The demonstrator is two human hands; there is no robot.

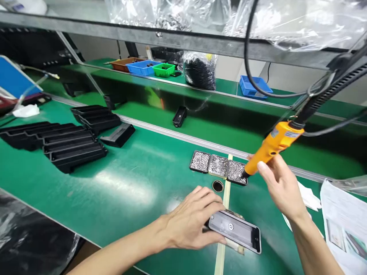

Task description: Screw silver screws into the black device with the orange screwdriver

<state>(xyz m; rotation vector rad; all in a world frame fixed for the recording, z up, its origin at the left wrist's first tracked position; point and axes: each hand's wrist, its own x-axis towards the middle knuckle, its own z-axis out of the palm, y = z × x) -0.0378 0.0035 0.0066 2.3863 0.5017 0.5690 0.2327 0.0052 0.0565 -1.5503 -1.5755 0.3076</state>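
In my right hand (pixel 278 179) is an orange electric screwdriver (pixel 271 147), hanging from a cable. Its tip points down into the rightmost of three small black trays filled with tiny metal screws (pixel 236 171). My left hand (pixel 197 217) grips the left end of a grey rectangular device housing (pixel 233 231) with a round logo and a dark window. A light-coloured block or fixture (pixel 236 246) shows partly under the housing. The middle tray (pixel 218 165) and the left tray (pixel 200 161) stand beside the first. Just in front of them is a round dark hole with a metal rim (pixel 218 186).
Rows of black plastic housings (pixel 71 145) lie on the green bench at left. One black part (pixel 179 116) rests behind the metal rail. A printed sheet (pixel 344 225) and white cloth (pixel 309 196) are at right. Blue, green and brown bins (pixel 143 67) stand on the shelf behind.
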